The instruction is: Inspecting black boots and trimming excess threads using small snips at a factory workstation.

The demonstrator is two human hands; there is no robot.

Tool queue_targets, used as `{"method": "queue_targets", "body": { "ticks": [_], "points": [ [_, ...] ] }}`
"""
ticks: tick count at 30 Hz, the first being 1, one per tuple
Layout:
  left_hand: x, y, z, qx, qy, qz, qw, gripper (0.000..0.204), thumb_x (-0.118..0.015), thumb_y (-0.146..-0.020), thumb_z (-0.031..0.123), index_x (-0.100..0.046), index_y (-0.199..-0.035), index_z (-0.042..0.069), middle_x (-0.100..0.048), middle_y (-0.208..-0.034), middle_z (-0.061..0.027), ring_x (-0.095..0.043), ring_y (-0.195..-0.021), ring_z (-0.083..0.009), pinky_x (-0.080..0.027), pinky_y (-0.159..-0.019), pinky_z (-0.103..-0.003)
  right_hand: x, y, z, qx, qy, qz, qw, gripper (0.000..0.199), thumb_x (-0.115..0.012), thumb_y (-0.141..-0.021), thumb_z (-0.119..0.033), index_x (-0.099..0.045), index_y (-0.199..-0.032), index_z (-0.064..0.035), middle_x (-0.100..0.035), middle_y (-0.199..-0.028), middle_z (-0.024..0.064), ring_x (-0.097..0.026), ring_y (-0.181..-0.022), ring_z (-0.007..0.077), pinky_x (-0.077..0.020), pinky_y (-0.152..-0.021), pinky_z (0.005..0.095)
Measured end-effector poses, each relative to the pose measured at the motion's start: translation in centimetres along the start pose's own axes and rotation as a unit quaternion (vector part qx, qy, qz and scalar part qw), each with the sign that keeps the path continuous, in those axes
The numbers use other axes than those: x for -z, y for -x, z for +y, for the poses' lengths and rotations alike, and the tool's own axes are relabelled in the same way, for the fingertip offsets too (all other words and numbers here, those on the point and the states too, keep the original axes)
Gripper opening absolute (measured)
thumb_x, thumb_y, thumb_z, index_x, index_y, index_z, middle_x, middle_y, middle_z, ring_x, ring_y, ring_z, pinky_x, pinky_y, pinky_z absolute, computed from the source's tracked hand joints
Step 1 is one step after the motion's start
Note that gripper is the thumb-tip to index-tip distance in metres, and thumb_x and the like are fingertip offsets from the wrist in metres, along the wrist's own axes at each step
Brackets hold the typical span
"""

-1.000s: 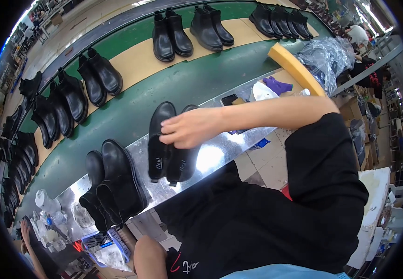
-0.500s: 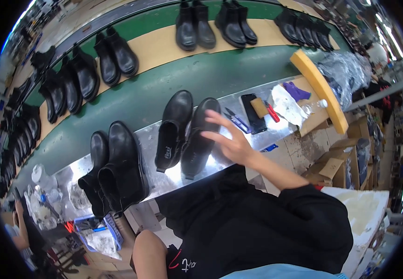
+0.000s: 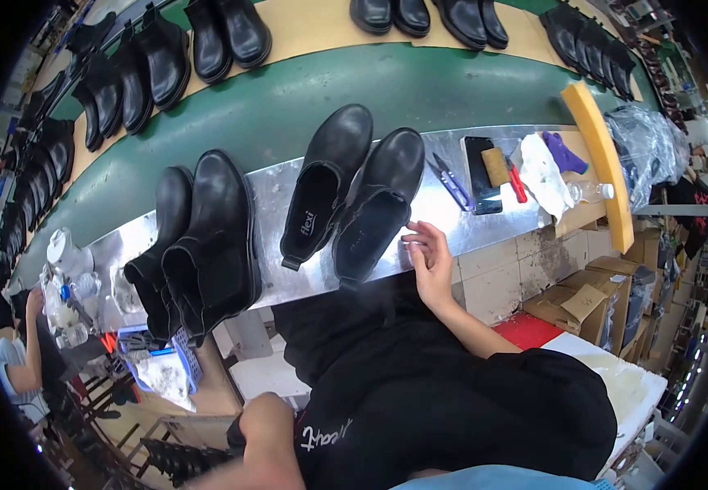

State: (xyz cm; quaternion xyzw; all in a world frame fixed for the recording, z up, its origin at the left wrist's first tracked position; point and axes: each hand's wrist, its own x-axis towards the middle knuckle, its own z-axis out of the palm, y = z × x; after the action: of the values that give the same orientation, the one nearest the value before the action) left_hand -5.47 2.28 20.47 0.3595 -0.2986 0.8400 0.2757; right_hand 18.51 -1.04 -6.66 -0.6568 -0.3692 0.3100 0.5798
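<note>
Two black ankle boots stand side by side on the metal bench ledge in front of me: the left boot (image 3: 332,167) and the right boot (image 3: 382,204), toes pointing away. My right hand (image 3: 433,265) is beside the right boot's opening, fingers apart and loosely bent, holding nothing. Its fingertips come close to the boot's side; whether they touch it I cannot tell. Low at the bottom edge, my left hand (image 3: 235,476) is a blur and its fingers do not show clearly. Another pair of black ankle boots (image 3: 221,204) stands to the left on the same ledge.
Thread snips (image 3: 452,184), a black phone (image 3: 481,175), red-handled pliers (image 3: 517,184) and a white cloth (image 3: 542,180) lie right. A yellow curved bar (image 3: 603,167) stands beyond. Boots line the green conveyor (image 3: 305,77). A blue basket (image 3: 193,359) hangs below left; another person's arm (image 3: 31,343) shows far left.
My right hand has drawn back from above the right boot to beside its opening. My left forearm has shifted, its hand now blurred at the bottom. The whole view has tilted.
</note>
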Motion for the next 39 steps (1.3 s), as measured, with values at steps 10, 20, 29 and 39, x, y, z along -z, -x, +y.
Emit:
{"method": "queue_targets", "body": {
  "ticks": [10,20,29,39],
  "points": [
    [20.4,19.7,-0.8,0.603,-0.457,0.138,0.639,0.065,-0.034,-0.105,0.05,-0.047,-0.139,-0.003,-0.049,-0.142,-0.017,-0.051,-0.123,-0.0233,-0.038,-0.105,-0.036,-1.1,-1.1,-2.5,-0.076,-0.071,-0.02,0.994,0.046,-0.054,-0.097,-0.002,-0.041,-0.142,0.0005,-0.054,-0.133,0.0171,-0.061,-0.108,0.0182,-0.0487,-0.094,0.031],
    [18.1,19.8,0.1,0.652,-0.422,0.136,0.615,0.048,-0.041,-0.105,0.041,-0.063,-0.107,-0.001,-0.067,-0.106,-0.0115,-0.055,-0.082,-0.0089,-0.046,-0.077,-0.026,0.0,-4.5,-2.7,-0.043,-0.097,-0.006,0.994,0.042,-0.058,-0.096,-0.008,-0.05,-0.137,0.002,-0.057,-0.126,0.0121,-0.055,-0.116,0.0162,-0.0455,-0.096,0.0281],
    [11.1,14.0,-2.2,0.48,-0.606,0.019,0.634,0.016,-0.054,-0.092,0.001,-0.054,-0.076,0.0,-0.052,-0.074,-0.0055,-0.048,-0.068,-0.0132,-0.038,-0.062,-0.026,1.9,-8.8,-0.5,0.015,-0.027,-0.052,0.998,0.018,-0.061,-0.096,-0.009,-0.067,-0.109,0.0028,-0.064,-0.101,0.0068,-0.063,-0.088,0.0097,-0.0526,-0.073,0.0219],
    [1.9,9.3,-2.1,0.535,0.214,-0.059,0.815,0.077,-0.048,-0.086,0.072,-0.056,-0.137,0.015,-0.056,-0.134,-0.0238,-0.065,-0.104,-0.0423,-0.051,-0.084,-0.054,1.9,-7.8,2.4,0.06,0.035,-0.001,0.998,0.009,-0.054,-0.094,0.001,-0.06,-0.099,0.0057,-0.057,-0.084,0.0029,-0.054,-0.081,0.0092,-0.0446,-0.072,0.0232]
  ]
}}
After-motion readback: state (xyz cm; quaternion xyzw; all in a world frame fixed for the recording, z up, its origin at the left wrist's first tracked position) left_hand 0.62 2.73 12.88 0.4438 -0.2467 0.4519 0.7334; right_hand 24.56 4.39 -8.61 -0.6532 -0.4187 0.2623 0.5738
